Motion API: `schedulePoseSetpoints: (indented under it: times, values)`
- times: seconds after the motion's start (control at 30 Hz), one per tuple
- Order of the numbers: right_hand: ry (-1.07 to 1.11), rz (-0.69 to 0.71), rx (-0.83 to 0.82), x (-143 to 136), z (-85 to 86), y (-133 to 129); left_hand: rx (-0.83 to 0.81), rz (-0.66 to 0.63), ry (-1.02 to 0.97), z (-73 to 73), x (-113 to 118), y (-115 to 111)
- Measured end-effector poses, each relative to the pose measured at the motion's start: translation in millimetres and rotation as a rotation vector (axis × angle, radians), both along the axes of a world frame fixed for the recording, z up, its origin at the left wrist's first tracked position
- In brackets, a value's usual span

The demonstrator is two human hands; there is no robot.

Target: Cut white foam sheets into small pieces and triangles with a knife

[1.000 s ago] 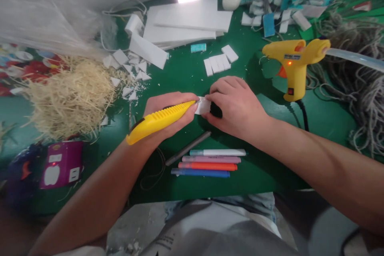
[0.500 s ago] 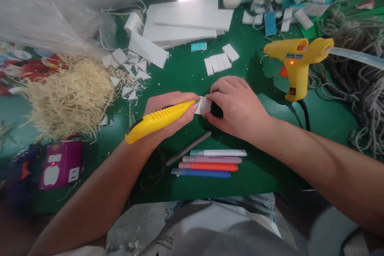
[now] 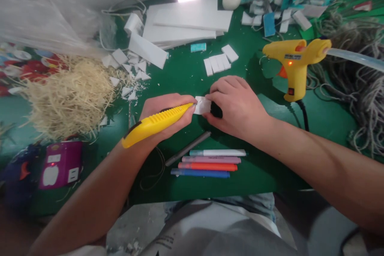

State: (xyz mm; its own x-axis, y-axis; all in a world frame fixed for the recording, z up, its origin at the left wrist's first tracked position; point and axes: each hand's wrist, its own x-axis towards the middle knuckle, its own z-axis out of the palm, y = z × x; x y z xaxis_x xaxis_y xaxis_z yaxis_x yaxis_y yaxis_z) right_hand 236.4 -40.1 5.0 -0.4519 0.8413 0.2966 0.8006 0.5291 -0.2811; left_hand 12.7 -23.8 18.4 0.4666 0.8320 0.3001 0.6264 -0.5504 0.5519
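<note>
Nearby lie markers (image 3: pixel 207 166), glue gun (image 3: pixel 298 62); left hand (image 3: pixel 165 102) grips cutter (image 3: pixel 156 123), right (image 3: pixel 235 102) pinches white piece (image 3: pixel 203 106).

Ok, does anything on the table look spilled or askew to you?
White scraps and crumbs lie scattered beside the straw, looking spilled. One white tile sits at a different angle from the neat row beside it. The grey pen lies slantwise to the lined-up markers.
</note>
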Motion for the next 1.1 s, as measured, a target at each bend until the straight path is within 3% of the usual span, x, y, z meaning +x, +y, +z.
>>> schedulePoseSetpoints:
  times: [0.47,0.57,0.73,1.1]
  values:
    - [0.015,0.006,-0.022,1,1.4,0,0.014,-0.049,0.083,-0.1,-7,3]
    - [0.002,0.007,-0.013,1,1.9,0,0.02,0.021,0.047,3.9,-9,-1]
    - [0.016,0.026,-0.018,2,1.5,0,-0.22,0.176,-0.084,13.7,-3,-9]
    - [0.021,0.03,-0.008,3,-1.5,2,-0.127,0.111,-0.15,-7.9,9,-1]
